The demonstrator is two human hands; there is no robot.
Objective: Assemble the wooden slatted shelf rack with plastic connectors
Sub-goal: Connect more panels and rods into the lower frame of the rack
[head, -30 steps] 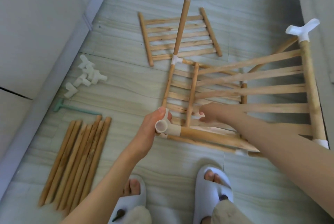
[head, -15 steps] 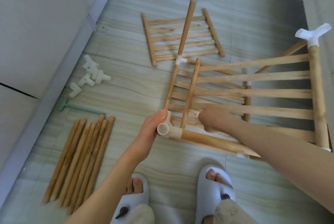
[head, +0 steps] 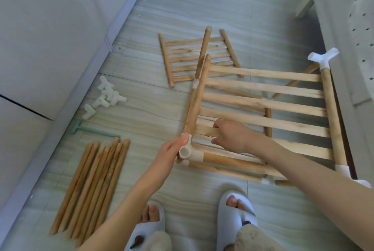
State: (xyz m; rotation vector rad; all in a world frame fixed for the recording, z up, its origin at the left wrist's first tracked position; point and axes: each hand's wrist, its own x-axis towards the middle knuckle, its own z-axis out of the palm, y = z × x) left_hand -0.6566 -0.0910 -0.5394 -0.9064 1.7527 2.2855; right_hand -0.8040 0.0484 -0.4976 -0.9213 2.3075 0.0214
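Two slatted panels [head: 263,101] already joined; left hand [head: 172,152] grips the corner connector [head: 187,152], right hand [head: 228,136] pinches a slat beside it; spare dowels [head: 93,186], connectors [head: 105,96] left of it remain.

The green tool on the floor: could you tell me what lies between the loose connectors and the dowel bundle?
Only the green tool, in the head view.
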